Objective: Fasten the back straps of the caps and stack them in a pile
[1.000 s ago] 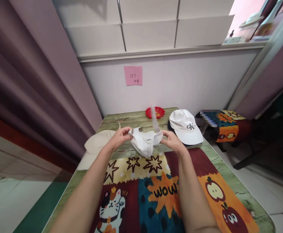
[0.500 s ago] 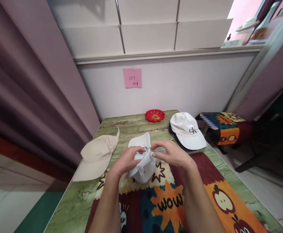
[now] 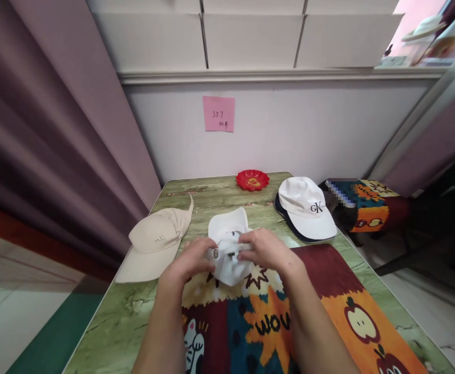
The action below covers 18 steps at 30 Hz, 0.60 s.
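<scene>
A white baseball cap lies at the middle of the table, brim pointing to the far side, on the edge of the patterned cloth. A small dark tag shows near its middle. My left hand grips its left side with curled fingers, close to a small metal-looking piece. On the right side, my right hand pinches the fabric between thumb and fingers. Further left rests a beige cap with a loose strap. At the right, a white cap with "CK"-like letters sits on top of a dark cap.
A red scalloped dish stands at the table's back edge. The patterned cloth covers the near part of the green wood-look table. A pink note is on the wall. Beyond the right edge is a stool with a similar cloth.
My hands have moved apart from the cap's middle to its two sides. The cap now lies more spread and turned, with the dark tag showing. The view has tilted slightly down.
</scene>
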Motion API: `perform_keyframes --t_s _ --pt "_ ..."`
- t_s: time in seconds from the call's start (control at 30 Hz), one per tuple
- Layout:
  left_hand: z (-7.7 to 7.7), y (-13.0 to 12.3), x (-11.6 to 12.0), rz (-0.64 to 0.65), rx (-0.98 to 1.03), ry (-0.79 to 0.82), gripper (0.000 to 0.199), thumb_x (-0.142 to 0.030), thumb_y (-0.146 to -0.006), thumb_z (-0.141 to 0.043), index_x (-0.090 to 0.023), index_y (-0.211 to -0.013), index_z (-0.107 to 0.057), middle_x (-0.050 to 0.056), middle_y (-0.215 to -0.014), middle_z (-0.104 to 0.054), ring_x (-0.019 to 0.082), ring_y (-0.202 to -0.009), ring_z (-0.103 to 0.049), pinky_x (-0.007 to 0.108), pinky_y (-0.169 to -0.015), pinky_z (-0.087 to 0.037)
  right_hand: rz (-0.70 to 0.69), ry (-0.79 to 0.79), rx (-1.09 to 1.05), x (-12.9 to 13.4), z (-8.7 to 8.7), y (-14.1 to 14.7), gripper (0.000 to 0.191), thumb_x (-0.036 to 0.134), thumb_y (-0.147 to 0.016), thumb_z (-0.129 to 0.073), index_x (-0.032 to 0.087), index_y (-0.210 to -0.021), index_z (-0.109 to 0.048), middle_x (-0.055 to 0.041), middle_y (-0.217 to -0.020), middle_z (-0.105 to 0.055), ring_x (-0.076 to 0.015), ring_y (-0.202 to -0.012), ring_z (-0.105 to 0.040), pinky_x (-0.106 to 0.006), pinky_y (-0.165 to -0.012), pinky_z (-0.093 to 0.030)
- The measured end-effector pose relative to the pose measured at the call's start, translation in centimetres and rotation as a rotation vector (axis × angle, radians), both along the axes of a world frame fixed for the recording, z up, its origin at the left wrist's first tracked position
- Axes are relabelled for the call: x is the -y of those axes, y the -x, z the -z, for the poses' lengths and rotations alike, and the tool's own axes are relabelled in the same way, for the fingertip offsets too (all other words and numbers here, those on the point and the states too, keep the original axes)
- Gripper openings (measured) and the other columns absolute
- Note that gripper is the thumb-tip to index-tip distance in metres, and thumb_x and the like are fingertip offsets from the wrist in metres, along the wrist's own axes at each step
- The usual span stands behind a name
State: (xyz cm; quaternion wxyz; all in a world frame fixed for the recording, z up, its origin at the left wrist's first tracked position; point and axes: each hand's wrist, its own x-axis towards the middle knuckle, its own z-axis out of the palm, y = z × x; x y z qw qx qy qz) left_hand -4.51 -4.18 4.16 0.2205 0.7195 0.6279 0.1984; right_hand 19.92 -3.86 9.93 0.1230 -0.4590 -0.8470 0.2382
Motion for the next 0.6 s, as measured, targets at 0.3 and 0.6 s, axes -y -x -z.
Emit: perform_keyframes --t_s 0.3,0.6 --pt "-3.3 -1.7 -0.4 0.190 0.018 0.014 0.015 -0.030 -0.077 -0.065 -0.021 -0.089 -0.071 0.006 -0.103 -0.072 0.027 -0.101 -0.062 0.035 -0.090 -0.044 0.402 0.027 -0.540 -2.4 2.2 -2.9 0.007 0.026 -0.081 -0.060 0.020 -0.085 -0.061 -0.0029 -0.079 -0.069 -0.0179 -0.071 -0.060 -0.026 -0.063 -0.039" --pt "-3.1 -5.6 0.2 0.055 -0.053 -0.043 0.007 -0.019 -0.076 -0.066 -0.020 -0.081 -0.070 0.006 -0.082 -0.071 0.023 -0.080 -0.063 0.031 -0.072 -0.041 0.328 0.421 -1.202 -1.7 1.2 -1.9 0.032 0.045 -0.075 -0.077 0.019 -0.078 -0.059 0.0031 -0.060 -0.060 -0.0111 -0.056 -0.054 -0.023 -0.057 -0.043"
